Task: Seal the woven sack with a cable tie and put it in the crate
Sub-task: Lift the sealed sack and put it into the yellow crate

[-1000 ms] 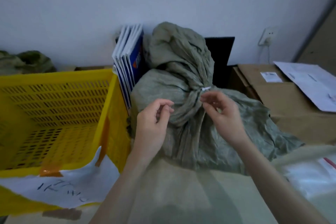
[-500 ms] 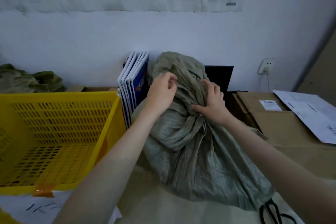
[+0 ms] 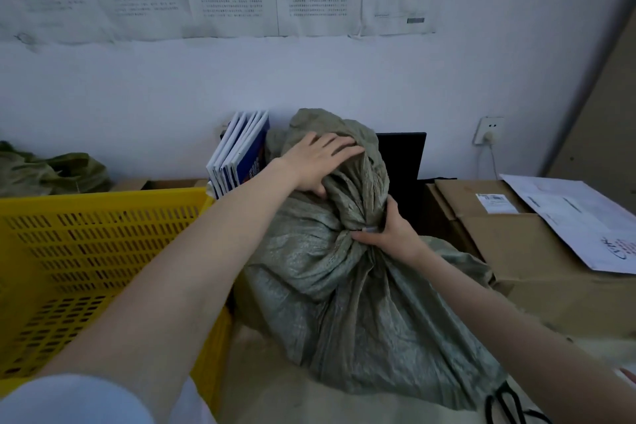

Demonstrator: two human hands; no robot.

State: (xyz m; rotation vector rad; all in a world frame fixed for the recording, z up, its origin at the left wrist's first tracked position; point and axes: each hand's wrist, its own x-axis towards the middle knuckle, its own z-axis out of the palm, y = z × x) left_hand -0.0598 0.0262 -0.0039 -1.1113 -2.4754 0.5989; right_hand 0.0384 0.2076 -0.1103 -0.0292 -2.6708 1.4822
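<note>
A grey-green woven sack [image 3: 347, 303] stands in the middle, its neck gathered and cinched by a pale cable tie [image 3: 370, 229]. My right hand [image 3: 389, 231] is closed around the neck at the tie. My left hand [image 3: 318, 162] lies on the bunched top of the sack, fingers spread, thumb tucked under the fabric. The yellow slotted crate [image 3: 103, 251] stands empty to the left, right beside the sack, partly behind my left forearm.
Blue-and-white booklets [image 3: 241, 151] lean upright behind the sack. Cardboard boxes [image 3: 516, 251] with papers [image 3: 578, 220] on top sit to the right. Black scissors [image 3: 506, 404] lie at the lower right. A wall socket [image 3: 487, 129] and more green sacks [image 3: 51, 169] are at the back.
My hands left the tie ends: the left rose to the sack's top and spread flat, the right closed around the neck. My view tilted upward, showing wall papers.
</note>
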